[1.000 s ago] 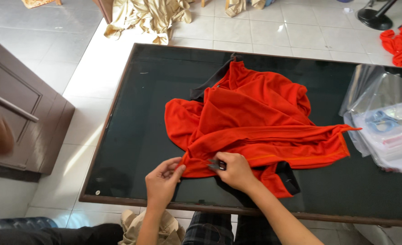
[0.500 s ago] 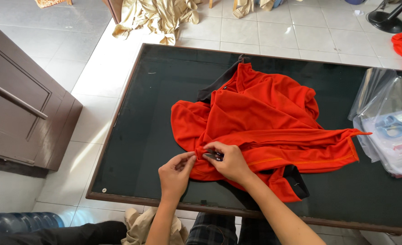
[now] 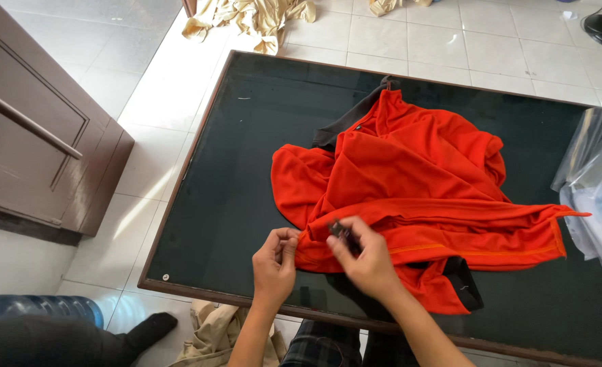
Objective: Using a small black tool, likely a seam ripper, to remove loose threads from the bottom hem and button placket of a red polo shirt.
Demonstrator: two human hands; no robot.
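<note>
My right hand has drawn in beside my left hand, so both grips now close on one stretch of hem. The left pinches the edge of the orange shirt; the right clamps a small dark tool against it. The shirt lies rumpled, black-collared, on the dark tabletop.

Both forearms come up from the bottom edge, bare, angling in toward each other. Left hand is curled, fingers bunched against the thumb in a tight pinch, knuckles up. Right hand sits just beside it — wrist bent, back of the hand facing the camera, thumb and forefinger pressed together at its far tip — the two hands nearly touching
</note>
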